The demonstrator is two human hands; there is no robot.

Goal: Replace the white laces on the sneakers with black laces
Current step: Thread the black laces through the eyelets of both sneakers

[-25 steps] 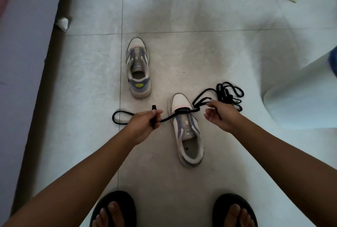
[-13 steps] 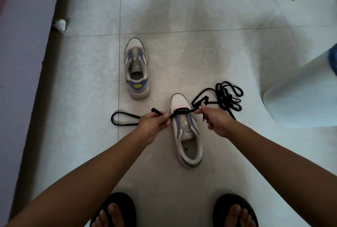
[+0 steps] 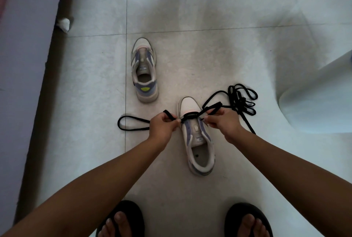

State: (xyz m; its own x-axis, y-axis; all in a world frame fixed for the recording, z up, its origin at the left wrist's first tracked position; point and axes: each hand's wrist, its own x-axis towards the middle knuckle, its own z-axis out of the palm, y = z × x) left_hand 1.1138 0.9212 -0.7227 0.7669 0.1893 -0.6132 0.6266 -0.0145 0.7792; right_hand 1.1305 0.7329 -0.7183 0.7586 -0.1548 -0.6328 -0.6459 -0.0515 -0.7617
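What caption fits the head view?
Both hands pull a black lace across the near sneaker; far sneaker unlaced.

Home interior; pale tiled floor [image 3: 190,17], sandalled feet [image 3: 122,219]

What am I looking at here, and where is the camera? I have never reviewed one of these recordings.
There is no machine: a person wears one camera on the head, looking down at their own bare arms and sandalled feet. On the tiled floor stand two sneakers. The left hand and right hand each pinch a black lace that crosses the toe end of the nearer sneaker. Its slack loops lie on the floor to either side. The farther sneaker has no lace.
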